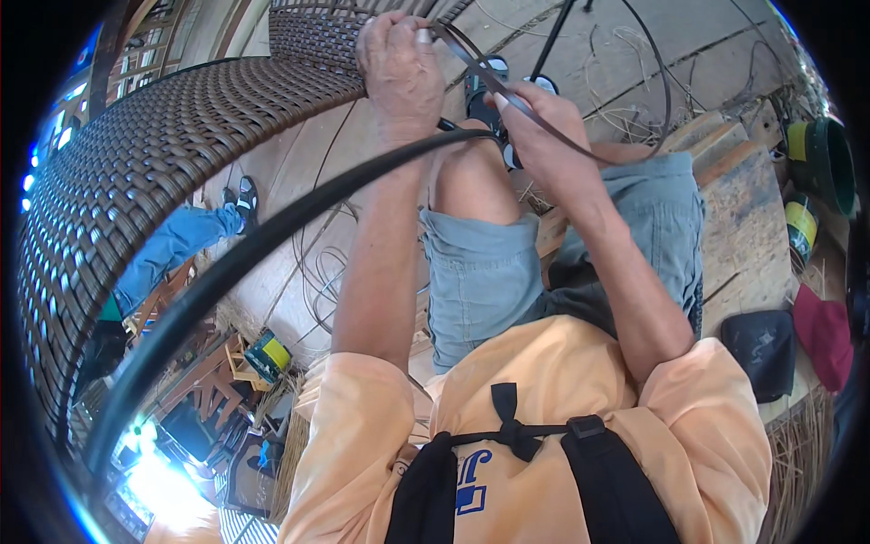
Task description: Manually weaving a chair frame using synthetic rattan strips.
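A dark brown woven wicker chair [181, 136] with a glossy weave stretches across the upper left. Its dark curved frame tube [272, 231] sweeps across in front of my left forearm. At the weave's edge, my left hand [401, 72] has its fingers curled closed around the end of a flat brown weaving strip [471, 56]. My right hand [544, 131] pinches the same strip between thumb and fingers, a short way to the right and nearer me. From there the strip loops out to the right. The tip inside my left fingers is hidden.
I sit on a wooden platform [752, 263] with a black pouch [759, 354] and a dark red cloth [823, 335] at right. Green-and-yellow cans [801, 227] stand beyond it. Loose strands [317, 281] litter the floor. Another person's jeans-clad leg [177, 249] shows at left.
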Demonstrator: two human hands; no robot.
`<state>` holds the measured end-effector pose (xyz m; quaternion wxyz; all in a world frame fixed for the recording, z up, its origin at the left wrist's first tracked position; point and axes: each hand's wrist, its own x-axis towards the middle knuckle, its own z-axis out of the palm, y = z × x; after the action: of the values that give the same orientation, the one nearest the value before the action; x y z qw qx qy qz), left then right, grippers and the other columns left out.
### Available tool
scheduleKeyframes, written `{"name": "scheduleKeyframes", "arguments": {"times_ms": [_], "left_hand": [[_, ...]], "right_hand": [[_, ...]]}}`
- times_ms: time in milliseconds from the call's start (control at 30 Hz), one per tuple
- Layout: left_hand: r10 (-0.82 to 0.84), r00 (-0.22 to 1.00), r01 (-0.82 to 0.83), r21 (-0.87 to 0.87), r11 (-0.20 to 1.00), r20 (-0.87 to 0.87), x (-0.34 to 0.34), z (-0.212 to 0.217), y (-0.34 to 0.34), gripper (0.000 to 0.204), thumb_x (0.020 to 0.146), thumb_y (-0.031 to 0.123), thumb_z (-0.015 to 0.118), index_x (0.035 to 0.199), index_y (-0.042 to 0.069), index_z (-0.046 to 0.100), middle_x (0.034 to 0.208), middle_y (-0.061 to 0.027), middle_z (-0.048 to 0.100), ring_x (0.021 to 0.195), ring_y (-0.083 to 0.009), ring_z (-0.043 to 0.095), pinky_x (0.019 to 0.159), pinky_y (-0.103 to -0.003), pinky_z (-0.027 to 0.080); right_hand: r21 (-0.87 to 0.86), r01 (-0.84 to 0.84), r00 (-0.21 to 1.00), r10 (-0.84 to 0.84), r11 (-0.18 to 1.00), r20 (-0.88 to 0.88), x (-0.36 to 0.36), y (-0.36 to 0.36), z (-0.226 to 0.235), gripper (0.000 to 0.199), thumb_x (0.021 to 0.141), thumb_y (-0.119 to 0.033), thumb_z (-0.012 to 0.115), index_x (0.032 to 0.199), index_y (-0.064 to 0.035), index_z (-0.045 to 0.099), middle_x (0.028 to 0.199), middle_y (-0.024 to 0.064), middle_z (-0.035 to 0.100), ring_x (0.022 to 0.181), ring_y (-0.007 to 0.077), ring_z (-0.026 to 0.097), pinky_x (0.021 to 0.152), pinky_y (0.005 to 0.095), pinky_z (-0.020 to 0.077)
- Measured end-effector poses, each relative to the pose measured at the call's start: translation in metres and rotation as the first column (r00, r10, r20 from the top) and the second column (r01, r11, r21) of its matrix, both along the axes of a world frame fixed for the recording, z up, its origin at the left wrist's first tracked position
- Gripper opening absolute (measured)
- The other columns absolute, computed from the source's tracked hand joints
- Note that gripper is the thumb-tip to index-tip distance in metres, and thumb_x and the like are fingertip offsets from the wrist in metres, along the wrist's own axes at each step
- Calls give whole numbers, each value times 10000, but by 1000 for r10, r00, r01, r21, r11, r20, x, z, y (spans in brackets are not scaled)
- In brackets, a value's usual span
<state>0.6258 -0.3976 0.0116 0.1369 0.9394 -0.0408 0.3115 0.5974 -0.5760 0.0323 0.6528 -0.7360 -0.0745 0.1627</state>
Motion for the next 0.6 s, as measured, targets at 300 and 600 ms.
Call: {"name": "scheduleKeyframes", "arguments": {"times_ms": [300, 600], "left_hand": [[2, 997, -17, -201, 980, -75, -15, 29, -13, 354, 753, -42, 395, 1105, -39, 436, 1079, -222, 466, 1014, -345, 468, 901, -389, 379], [-106, 994, 108, 46, 993, -39, -10, 7, 9, 326, 701, 161, 619, 1002, 56, 547, 1032, -127, 525, 989, -302, 482, 861, -387, 372]], "right_hand": [[-166, -133, 982, 152, 977, 111, -6, -14, 20, 295, 852, -274, 489, 951, -13, 583, 565, 57, 447, 539, 121, 460, 502, 283, 390], [-26, -163, 971, 165, 986, 171, -10, -9, 78, 314, 822, -248, 449, 771, 45, 549, 635, 211, 516, 566, 292, 483, 580, 358, 422]]}}
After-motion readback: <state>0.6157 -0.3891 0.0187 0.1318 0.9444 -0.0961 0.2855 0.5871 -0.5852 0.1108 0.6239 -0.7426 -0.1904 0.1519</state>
